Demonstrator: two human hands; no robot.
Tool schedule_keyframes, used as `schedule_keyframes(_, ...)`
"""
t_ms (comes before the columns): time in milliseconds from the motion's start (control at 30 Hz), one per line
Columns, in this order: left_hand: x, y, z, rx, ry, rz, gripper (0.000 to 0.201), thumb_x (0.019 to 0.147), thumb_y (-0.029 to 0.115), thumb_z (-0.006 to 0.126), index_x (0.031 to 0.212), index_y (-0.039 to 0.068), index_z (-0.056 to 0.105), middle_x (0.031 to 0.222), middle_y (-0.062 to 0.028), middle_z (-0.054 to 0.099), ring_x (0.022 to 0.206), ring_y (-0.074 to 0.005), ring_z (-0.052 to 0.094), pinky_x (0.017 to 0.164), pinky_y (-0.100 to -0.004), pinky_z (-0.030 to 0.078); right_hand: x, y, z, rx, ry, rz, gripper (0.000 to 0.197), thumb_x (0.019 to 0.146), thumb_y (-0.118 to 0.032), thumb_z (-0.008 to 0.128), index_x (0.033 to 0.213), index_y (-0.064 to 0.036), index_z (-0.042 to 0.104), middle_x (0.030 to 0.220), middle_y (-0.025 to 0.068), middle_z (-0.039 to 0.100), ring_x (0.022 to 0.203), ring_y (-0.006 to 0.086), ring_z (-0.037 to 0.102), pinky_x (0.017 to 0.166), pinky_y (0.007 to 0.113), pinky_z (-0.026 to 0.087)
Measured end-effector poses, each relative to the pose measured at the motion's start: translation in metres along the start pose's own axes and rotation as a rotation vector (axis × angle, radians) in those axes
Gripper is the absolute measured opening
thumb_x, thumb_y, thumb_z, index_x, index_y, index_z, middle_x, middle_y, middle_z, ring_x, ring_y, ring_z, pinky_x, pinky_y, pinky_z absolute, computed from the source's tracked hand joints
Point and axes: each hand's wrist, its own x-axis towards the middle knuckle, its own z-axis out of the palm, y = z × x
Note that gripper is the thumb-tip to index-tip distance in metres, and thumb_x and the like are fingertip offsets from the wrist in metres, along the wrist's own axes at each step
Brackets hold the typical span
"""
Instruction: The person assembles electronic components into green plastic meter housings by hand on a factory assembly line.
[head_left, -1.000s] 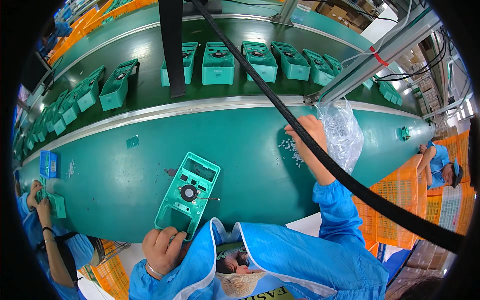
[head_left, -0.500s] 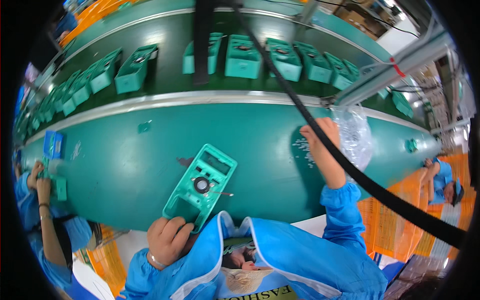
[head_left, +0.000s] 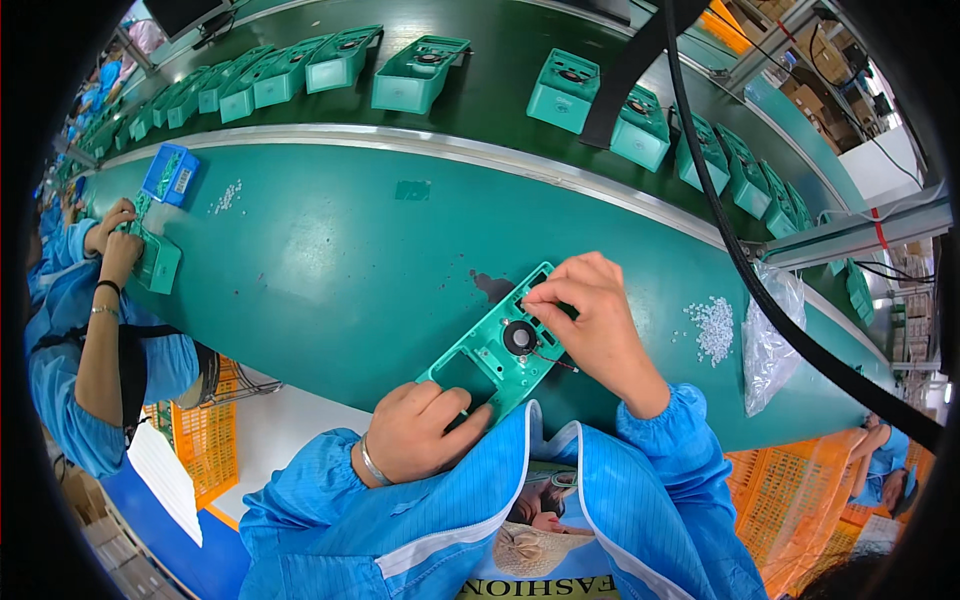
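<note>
A green plastic housing (head_left: pixel 487 348) lies tilted on the green work surface in front of me, its open inside facing up. A round black speaker (head_left: pixel 520 338) with a short wire sits in it. My left hand (head_left: pixel 425 432) is closed around the housing's near end, by the large opening. Over the far end, my right hand (head_left: pixel 592 318) is closed in a pinch at the housing, just beyond the speaker. Whatever its fingertips hold is hidden or too small to make out. To the right lies a pile of small white pieces (head_left: pixel 712 330).
A clear plastic bag (head_left: pixel 772 345) rests right of the pile. Rows of green housings (head_left: pixel 420 85) stand behind the metal rail (head_left: pixel 450 150). A black cable (head_left: pixel 745 255) crosses the right side. At left, a co-worker's hands (head_left: pixel 120 245) work beside a blue bin (head_left: pixel 170 175).
My right hand has come from the white pieces to the housing's far end. My left hand still grips the near end. The whole view has shifted and turned.
</note>
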Motion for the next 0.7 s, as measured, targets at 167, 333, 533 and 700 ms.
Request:
schedule_keyframes(167, -0.005, -0.002, 0.006, -0.019, 0.063, -0.011, 0.031, 0.072, 0.018, 0.074, 0.102, 0.016, 0.076, 0.090, -0.0003, 0.056, 0.071, -0.0159, 0.052, 0.053, -0.0297, 0.043, 0.003, 0.000, 0.016, -0.002, -0.008, 0.058, 0.004, 0.081, -0.013, 0.081, 0.085, -0.0118, 0.078, 0.083, 0.0003, 0.064, 0.093, 0.0229, 0.059, 0.095, 0.040, 0.040)
schedule_keyframes(333, -0.006, -0.002, 0.006, -0.060, 0.083, -0.015, 0.032, 0.070, 0.018, 0.075, 0.102, 0.017, 0.078, 0.089, -0.0003, 0.056, 0.069, -0.0162, 0.051, 0.051, -0.0303, 0.040, 0.003, -0.006, 0.016, -0.077, 0.005, 0.043, 0.007, 0.078, -0.011, 0.082, 0.084, -0.0124, 0.078, 0.082, 0.0009, 0.064, 0.094, 0.0231, 0.059, 0.096, 0.042, 0.041)
schedule_keyframes(533, -0.005, -0.005, 0.006, -0.099, 0.101, 0.022, 0.029, 0.070, 0.016, 0.079, 0.099, 0.016, 0.077, 0.089, -0.0022, 0.059, 0.069, -0.0191, 0.051, 0.051, -0.0337, 0.040, 0.001, -0.034, 0.021, -0.544, 0.010, -0.225, 0.021, 0.070, -0.016, 0.069, 0.090, -0.0079, 0.072, 0.093, 0.0059, 0.061, 0.101, 0.0285, 0.059, 0.096, 0.050, 0.042)
schedule_keyframes(700, -0.009, -0.006, 0.002, 0.014, 0.037, -0.006, 0.029, 0.071, 0.017, 0.073, 0.100, 0.015, 0.077, 0.091, -0.0031, 0.059, 0.069, -0.0206, 0.052, 0.054, -0.0343, 0.042, -0.009, -0.038, 0.034, -0.487, 0.024, -0.171, 0.022, 0.078, -0.013, 0.072, 0.099, -0.0044, 0.073, 0.090, 0.0055, 0.059, 0.100, 0.0266, 0.057, 0.101, 0.049, 0.040)
